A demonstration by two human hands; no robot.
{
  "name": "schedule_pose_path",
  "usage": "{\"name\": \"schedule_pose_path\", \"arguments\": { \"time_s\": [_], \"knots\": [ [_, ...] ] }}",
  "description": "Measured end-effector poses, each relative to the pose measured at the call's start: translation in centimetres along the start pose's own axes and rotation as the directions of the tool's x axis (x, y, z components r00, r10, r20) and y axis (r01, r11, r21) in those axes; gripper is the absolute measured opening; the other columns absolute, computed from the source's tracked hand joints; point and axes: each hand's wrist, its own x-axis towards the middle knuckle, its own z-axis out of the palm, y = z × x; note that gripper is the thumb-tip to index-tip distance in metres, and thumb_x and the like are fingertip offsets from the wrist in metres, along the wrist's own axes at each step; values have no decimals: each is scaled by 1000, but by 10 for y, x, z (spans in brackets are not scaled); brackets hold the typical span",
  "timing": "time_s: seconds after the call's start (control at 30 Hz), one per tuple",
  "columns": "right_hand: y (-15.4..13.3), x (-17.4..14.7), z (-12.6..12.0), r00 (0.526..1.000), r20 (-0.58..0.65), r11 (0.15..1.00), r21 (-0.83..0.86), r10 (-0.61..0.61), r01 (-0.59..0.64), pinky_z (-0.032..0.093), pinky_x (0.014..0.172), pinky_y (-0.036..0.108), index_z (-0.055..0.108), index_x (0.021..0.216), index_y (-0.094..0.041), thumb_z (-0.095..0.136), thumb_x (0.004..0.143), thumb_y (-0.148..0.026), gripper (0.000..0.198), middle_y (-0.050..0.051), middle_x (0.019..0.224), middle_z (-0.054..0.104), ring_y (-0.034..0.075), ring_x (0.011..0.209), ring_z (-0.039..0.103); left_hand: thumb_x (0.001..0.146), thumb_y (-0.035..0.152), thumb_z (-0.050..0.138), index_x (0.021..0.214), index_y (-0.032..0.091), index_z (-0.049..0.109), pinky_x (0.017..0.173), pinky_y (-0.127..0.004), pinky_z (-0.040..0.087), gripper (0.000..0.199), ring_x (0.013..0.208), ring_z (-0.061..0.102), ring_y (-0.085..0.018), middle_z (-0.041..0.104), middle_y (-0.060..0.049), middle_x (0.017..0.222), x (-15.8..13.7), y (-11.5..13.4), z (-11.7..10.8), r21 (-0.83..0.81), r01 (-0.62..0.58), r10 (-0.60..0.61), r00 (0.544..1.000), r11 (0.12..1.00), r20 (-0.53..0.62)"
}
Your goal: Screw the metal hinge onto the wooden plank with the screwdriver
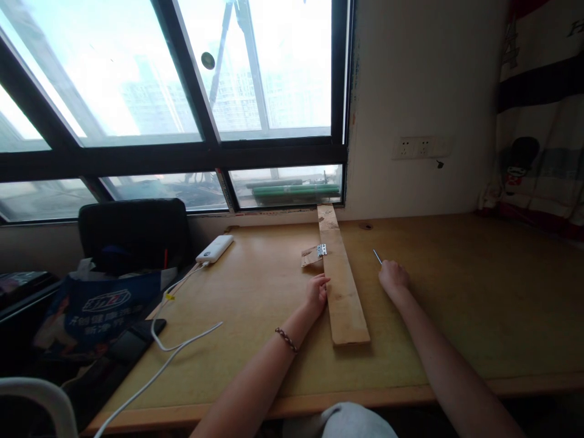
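A long wooden board [344, 298] lies lengthwise on the table, its far end reaching the window wall. Near its far half, a metal hinge [322, 250] sits at the left edge, joining it to a small wood piece [310, 258] that sticks out to the left. My left hand [316, 291] grips the board's left edge just below that piece, thumb and fingers closed on it. To the right of the board, my right hand [393, 277] is closed around a screwdriver [377, 256]. Only its thin metal shaft shows, pointing away and to the left; the handle is hidden in my fist.
On the left of the yellowish table [479, 316] lies a white power bank [215, 249] with a white cable [171, 349] trailing over the edge. Beyond the left edge stand a black chair [134, 234] and a blue bag [103, 310]. Wall sockets [416, 146] are at the back.
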Motion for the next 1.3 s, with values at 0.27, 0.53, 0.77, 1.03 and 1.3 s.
{"name": "schedule_pose_path", "arguments": {
  "time_s": [0.27, 0.53, 0.77, 1.03, 1.3],
  "knots": [
    [-35, -15, 4, 966, -191, 805, 537, -174, 251, 41, 87, 31, 59, 107, -11, 51, 79, -23, 31, 15, 107, 62, 22, 99, 57, 60, 5, 50, 77, 14, 60, 81, -34, 50, 22, 91, 62, -23, 68, -10, 84, 4, -3, -2, -64, 17, -17, 1000, 998, 10],
    [-69, -49, 22, 930, 301, 126, 952, -210, -279, 50, 66, 29, 63, 81, -12, 57, 73, -32, 23, 10, 83, 69, 21, 74, 64, 53, 5, 50, 80, 13, 60, 82, -33, 50, 30, 89, 63, -22, 68, -10, 87, 7, -1, -4, -89, -2, 4, 1000, 996, 18],
    [-68, -49, 18, 889, 408, -106, 894, -206, -435, 50, 54, 27, 62, 66, -12, 58, 67, -21, 9, 7, 64, 68, 20, 61, 64, 51, 3, 50, 79, 13, 63, 83, -33, 49, 32, 91, 62, -24, 68, -9, 84, 5, -1, -4, -115, 2, 4, 998, 993, 55],
    [-65, -44, 19, 848, 493, -156, 838, -196, -523, 49, 50, 25, 62, 61, -12, 64, 62, -17, 5, 8, 59, 67, 20, 61, 64, 54, 4, 52, 79, 13, 63, 84, -35, 49, 28, 94, 61, -25, 69, -9, 86, 7, -2, -4, -125, 6, 0, 999, 992, 42],
    [-65, -44, 20, 842, 508, -173, 826, -182, -536, 51, 54, 27, 63, 65, -10, 61, 67, -15, 6, 8, 60, 67, 20, 60, 64, 51, 1, 53, 87, 11, 62, 85, -38, 49, 38, 92, 62, -26, 68, -11, 87, 6, -2, -4, -122, 26, -24, 1000, 992, 18]
  ]
}}
